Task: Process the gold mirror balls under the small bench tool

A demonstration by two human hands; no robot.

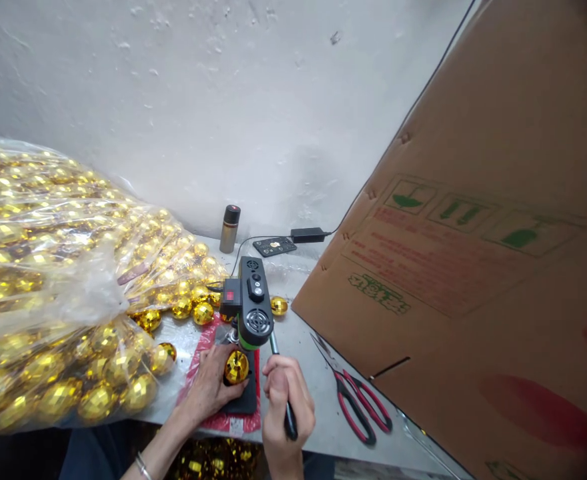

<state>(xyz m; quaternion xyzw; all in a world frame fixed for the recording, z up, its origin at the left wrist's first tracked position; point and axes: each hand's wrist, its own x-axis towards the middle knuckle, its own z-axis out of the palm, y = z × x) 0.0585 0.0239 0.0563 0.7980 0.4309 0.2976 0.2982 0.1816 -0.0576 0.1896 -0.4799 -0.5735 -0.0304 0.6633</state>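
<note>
My left hand is closed around a shiny gold faceted ball, thumb and fingers on its sides. The ball sits under the head of a small black bench press machine with round grilles and buttons. My right hand grips the machine's lever, a metal rod with a black handle, at the right side. Beneath the machine are a dark base and a red plastic-wrapped pad. The ball's underside is hidden by my left hand.
A clear bag of gold balls fills the left. Loose gold balls lie behind the machine. Red-handled scissors lie right, beside a big cardboard box. At the back are a bottle, a phone and a power adapter.
</note>
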